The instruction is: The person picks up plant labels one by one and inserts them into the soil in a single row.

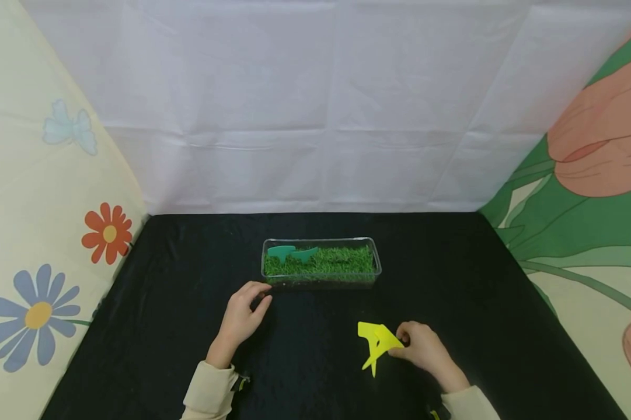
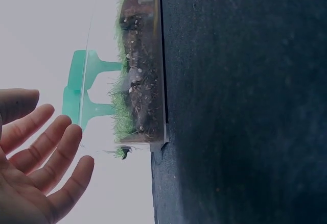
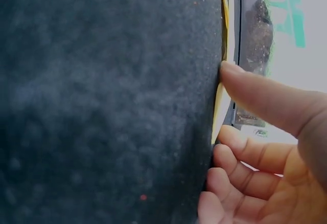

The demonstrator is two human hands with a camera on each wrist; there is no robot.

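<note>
The right hand [image 1: 425, 349] rests on the black surface [image 1: 152, 326] with its fingertips pinching the right edge of the yellow plant labels [image 1: 375, 344], two flat T-shaped tags lying overlapped just left of the knuckles; in the right wrist view the thumb presses down at the edge of the yellow plastic while the other fingers curl beneath. The labels lie flat in the near right part of the surface, their wide heads toward the back and their pointed stakes running toward the person (the long axis leans slightly to the left as it comes forward). The left hand [image 1: 241, 318] holds nothing: its fingers are relaxed and spread, the fingertips just beside the near left corner of the clear tray [image 1: 377, 263]. That tray sits in the middle of the surface, its long side running left to right, filled with soil and grass [image 1: 341, 259]. Two green plant labels [image 1: 291, 252] stand stuck in the grass at the tray's left end, heads up.
</note>
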